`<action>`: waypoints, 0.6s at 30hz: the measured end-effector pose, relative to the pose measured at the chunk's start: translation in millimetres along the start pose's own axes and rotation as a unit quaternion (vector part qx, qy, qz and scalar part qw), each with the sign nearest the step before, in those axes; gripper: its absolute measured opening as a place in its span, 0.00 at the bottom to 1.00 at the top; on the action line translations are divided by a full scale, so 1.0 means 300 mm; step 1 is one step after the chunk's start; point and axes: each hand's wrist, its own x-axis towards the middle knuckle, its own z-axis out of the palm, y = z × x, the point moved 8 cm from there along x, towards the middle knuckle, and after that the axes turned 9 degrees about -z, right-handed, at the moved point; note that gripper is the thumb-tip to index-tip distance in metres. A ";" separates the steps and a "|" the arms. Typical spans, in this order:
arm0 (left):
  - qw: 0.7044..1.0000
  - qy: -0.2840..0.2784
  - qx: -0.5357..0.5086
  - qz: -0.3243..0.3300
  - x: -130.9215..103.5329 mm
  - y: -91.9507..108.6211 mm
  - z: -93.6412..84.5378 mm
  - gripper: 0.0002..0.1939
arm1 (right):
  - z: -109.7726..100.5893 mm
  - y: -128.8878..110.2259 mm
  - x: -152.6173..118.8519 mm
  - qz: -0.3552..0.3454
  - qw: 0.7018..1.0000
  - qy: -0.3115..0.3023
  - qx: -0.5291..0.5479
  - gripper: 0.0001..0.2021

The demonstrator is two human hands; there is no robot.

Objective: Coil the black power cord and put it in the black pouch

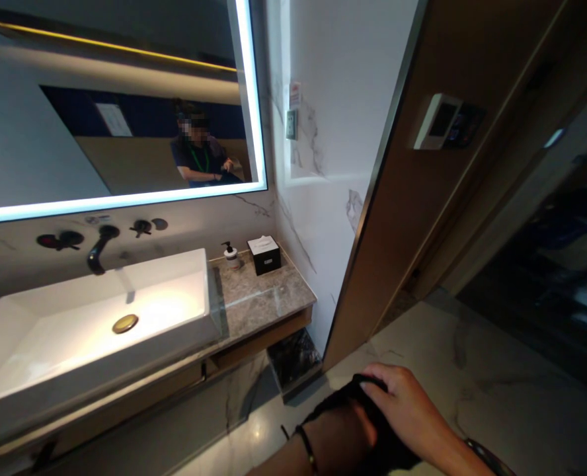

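At the lower right, my right hand (400, 396) grips the upper edge of a piece of soft black fabric (390, 439), thumb on the near side. It may be a bag or a garment; its kind does not show. My left hand (343, 426) reaches into or behind this fabric, so its fingers are hidden. A thin dark band with a gold part circles the left wrist, and another dark band is on the right wrist. Both hands are above the pale floor, to the right of the washbasin counter.
A white washbasin (194, 317) stands on the stone counter (254, 294), with a soap bottle (231, 256) and a black tissue box (265, 259). Below is a black-lined bin (296, 363). A lit mirror (139, 112) hangs above; a brown wall panel (397, 198) rises at right.
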 end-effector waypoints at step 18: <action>0.971 0.111 -0.074 -0.198 -0.258 -0.272 -0.210 0.12 | -0.166 0.129 -0.019 0.033 0.997 0.045 -0.049 0.19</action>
